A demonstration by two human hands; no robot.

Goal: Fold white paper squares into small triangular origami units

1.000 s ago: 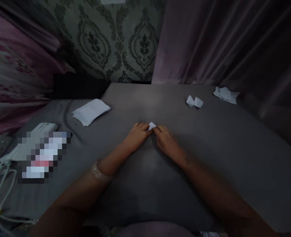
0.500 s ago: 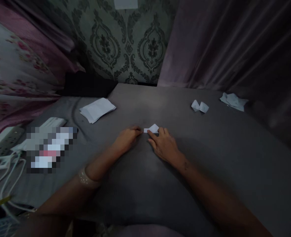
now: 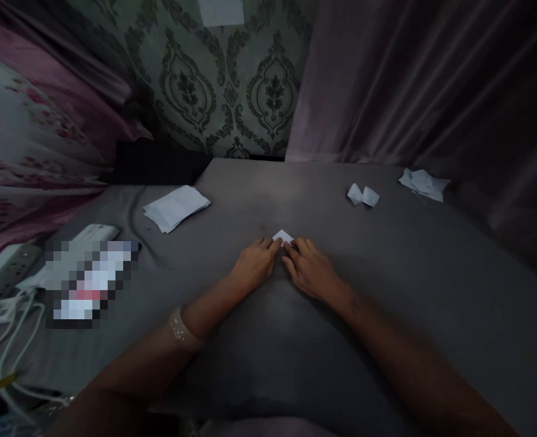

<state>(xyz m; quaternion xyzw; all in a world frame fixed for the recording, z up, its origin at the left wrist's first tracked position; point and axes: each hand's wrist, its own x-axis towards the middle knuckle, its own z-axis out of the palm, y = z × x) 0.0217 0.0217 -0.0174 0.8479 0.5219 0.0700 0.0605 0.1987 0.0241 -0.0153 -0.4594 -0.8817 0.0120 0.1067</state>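
A small piece of white folded paper [image 3: 282, 236] lies on the grey cloth surface, its pointed top facing away from me. My left hand [image 3: 256, 262] is at its left side, with curled fingers and the index fingertip pressed on the lower edge. From the right, my right hand [image 3: 311, 267] holds the paper with bent fingers, the fingertips close to those of the left. Both hands cover the lower part and sides of the paper, so only its peak shows.
A stack of white paper sheets [image 3: 176, 208] lies at left. A folded paper shape [image 3: 363, 196] and crumpled paper [image 3: 424, 184] lie at back right. A power strip [image 3: 5, 270], white cables [image 3: 11, 340] and a blurred-out device [image 3: 93, 282] are at left. Curtains hang on both sides.
My left hand has moved right onto the paper, and the flat strip that stuck out on the left no longer shows. My right hand stays at the paper. The view has shifted slightly.
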